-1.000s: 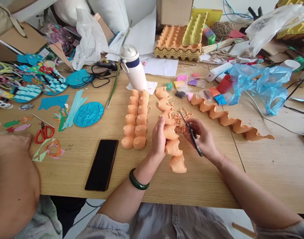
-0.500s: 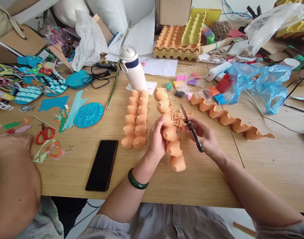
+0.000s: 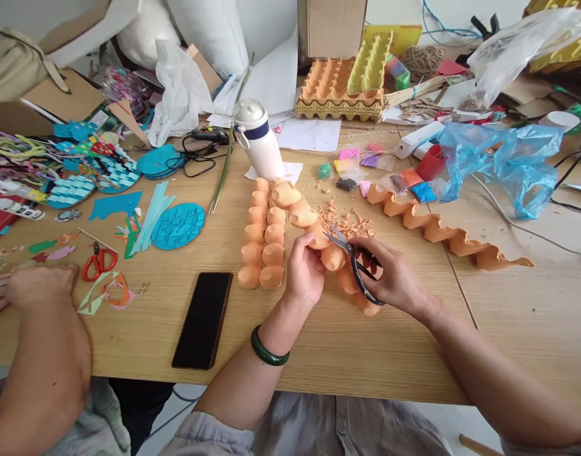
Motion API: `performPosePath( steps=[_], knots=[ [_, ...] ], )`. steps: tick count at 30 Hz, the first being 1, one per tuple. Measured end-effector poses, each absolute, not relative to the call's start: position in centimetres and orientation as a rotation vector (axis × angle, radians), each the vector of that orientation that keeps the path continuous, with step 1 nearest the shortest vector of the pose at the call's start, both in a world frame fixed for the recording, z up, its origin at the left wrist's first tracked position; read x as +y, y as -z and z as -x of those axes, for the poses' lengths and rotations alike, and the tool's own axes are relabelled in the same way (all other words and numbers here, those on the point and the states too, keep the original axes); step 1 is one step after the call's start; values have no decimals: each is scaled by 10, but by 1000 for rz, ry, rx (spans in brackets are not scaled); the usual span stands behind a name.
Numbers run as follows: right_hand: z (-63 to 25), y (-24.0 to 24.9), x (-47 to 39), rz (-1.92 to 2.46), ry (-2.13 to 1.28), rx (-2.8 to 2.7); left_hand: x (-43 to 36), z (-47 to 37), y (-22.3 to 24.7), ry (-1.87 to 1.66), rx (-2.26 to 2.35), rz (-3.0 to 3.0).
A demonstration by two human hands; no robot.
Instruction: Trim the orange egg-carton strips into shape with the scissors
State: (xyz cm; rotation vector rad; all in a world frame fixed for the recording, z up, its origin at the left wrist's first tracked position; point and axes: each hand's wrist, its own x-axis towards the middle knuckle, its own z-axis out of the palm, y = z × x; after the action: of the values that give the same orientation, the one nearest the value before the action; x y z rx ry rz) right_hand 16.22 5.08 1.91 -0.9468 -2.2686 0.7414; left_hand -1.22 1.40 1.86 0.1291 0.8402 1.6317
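Observation:
My left hand [image 3: 305,269] grips an orange strip of egg carton cups [image 3: 303,213] from below, its thumb on the near side. The strip slants from upper left to lower right, over the table. My right hand [image 3: 397,272] holds black-handled scissors [image 3: 359,269], their blades parted and lying against the strip's middle cups. Orange paper pulp scraps [image 3: 350,221] lie in a pile just behind the strip. To the left, two trimmed rows of cups [image 3: 255,237] stand side by side, the held strip's far end overlapping one. A jagged carton offcut [image 3: 442,231] lies at the right.
A black phone [image 3: 202,320] lies left of my forearm, a white bottle [image 3: 261,142] behind the cup rows. Another person's forearm [image 3: 45,329] rests at far left near red scissors [image 3: 99,261]. Egg trays [image 3: 338,107] are stacked at the back; a blue plastic bag [image 3: 523,158] sits right.
The strip has turned from nearly upright in view to a slant, its far end swinging left. The scissors have moved left, from beside the strip onto its middle cups.

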Motion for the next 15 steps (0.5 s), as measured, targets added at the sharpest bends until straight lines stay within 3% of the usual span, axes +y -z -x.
performPosePath(
  steps=[15],
  knots=[
    [-168,-30,47,888,-433,-2432,11,3,-21,-1627,799,-155]
  ],
)
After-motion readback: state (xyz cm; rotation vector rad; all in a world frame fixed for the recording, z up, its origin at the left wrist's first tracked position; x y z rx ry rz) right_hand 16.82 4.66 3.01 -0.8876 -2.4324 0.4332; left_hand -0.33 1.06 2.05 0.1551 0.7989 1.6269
